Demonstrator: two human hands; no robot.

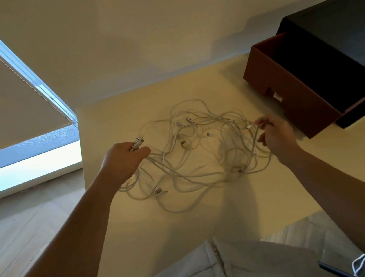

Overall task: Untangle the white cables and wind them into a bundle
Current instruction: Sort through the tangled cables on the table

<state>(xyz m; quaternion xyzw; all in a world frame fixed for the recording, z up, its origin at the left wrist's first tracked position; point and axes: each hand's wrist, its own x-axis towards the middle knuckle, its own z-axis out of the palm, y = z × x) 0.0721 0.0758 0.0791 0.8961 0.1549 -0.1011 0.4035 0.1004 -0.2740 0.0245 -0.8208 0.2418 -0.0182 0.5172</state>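
Note:
A loose tangle of white cables [193,160] lies spread over the middle of the pale table [123,226], with several plugs showing among the loops. My left hand [124,161] sits at the tangle's left edge and grips a few cable ends, their plugs [137,141] sticking up out of the fist. My right hand [275,136] is at the tangle's right edge, its fingertips pinching a single strand just beside a small white connector [249,127].
A brown box [290,88] with a dark open inside stands at the table's back right, close to my right hand. The wall rises right behind the table. A window and wooden floor lie to the left. Grey clothing is at the near edge.

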